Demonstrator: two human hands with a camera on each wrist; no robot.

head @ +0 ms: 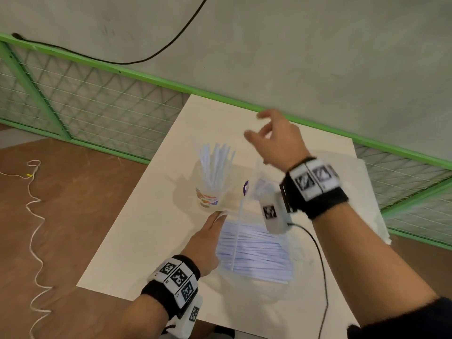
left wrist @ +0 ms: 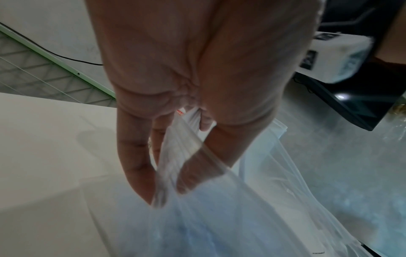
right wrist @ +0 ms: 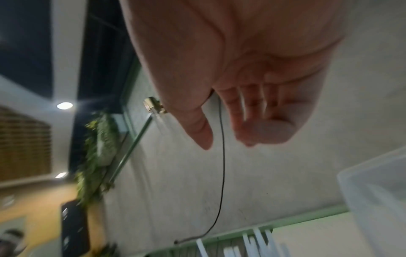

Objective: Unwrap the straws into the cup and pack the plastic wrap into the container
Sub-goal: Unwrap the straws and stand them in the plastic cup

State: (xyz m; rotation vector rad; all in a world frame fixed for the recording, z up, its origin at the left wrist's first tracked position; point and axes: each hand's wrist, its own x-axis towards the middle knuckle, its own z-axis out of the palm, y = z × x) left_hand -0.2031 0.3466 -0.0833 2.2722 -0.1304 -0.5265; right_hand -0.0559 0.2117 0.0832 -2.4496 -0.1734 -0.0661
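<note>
1. Head view: the left hand [head: 208, 243] pinched the plastic wrap [head: 254, 253], still full of straws, on the table [head: 137, 241]; the cup [head: 208, 198] of unwrapped straws stood just beyond its fingertips. The right hand [head: 276, 138] hovered above, empty, fingers loosely apart.
2. Left wrist view: thumb and fingers [left wrist: 136, 165] clamped the wrap's edge.
3. Right wrist view: the container [right wrist: 377, 196] lay below the hand. A careless reach could topple the cup.

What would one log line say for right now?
left hand: pinches wrap | right hand: raised, holds nothing | cup: straws inside | pile: still wrapped
</note>
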